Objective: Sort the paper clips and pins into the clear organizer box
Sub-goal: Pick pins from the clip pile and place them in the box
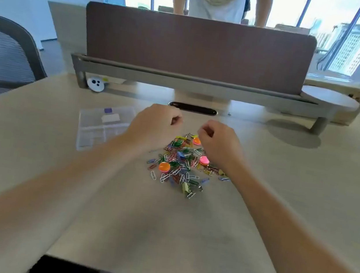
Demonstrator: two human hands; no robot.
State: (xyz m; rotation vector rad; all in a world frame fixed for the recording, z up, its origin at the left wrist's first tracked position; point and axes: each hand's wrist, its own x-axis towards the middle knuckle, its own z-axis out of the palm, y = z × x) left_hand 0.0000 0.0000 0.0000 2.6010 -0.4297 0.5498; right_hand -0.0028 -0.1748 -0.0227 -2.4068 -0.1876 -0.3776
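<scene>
Though the left hand [153, 124] and right hand [218, 143] hang curled over the pile of clips and pins [183, 163] mid-frame, we cannot tell either grip's contents; the organizer box [93, 124] lies centre-left, beside the left hand.

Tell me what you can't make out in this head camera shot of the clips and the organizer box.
Head view:
left hand and right hand: fingers curl away from the camera, so any clip pinched is hidden.
organizer box: its right side sits behind the left forearm; contents blurred.
pile of clips: right edge under the right hand; pins too small to tell from clips.
person behind the divider: cut off by the top edge.
</scene>
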